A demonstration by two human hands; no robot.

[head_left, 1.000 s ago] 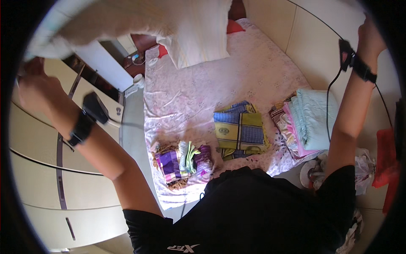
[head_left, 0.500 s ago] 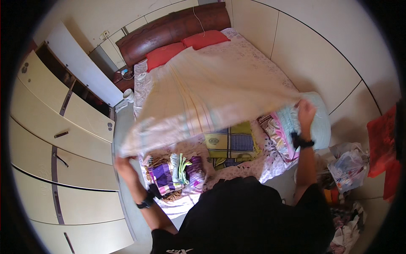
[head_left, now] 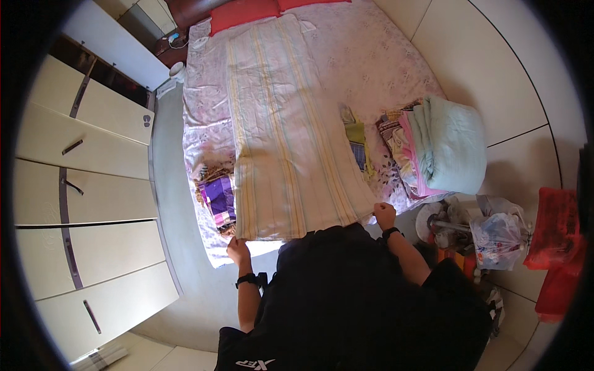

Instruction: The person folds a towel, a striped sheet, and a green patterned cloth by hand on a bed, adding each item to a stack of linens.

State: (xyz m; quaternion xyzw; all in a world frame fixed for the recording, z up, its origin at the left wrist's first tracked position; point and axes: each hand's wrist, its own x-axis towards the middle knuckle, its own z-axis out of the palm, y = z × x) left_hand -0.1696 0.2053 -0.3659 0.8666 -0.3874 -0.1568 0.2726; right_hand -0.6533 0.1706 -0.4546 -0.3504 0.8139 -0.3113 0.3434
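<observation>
A long cream cloth with yellow and pale stripes stretches over the bed from near the pillows to the near edge. My left hand pinches its near left corner. At the near right corner, my right hand grips the cloth between closed fingers. Beneath its left border a folded purple checked cloth partly shows. A folded green and blue cloth peeks out along the right border; the rest of both is covered.
A stack with a pale green folded quilt sits at the bed's right side. Red pillows lie by the headboard. Cream cabinets line the left; plastic bags hang at right beside a red bag.
The cloth has come down from a billowing, slanted spread to lie lengthwise on the bed. Both hands moved closer together and nearer my body, still holding its corners. My view has tilted downward.
</observation>
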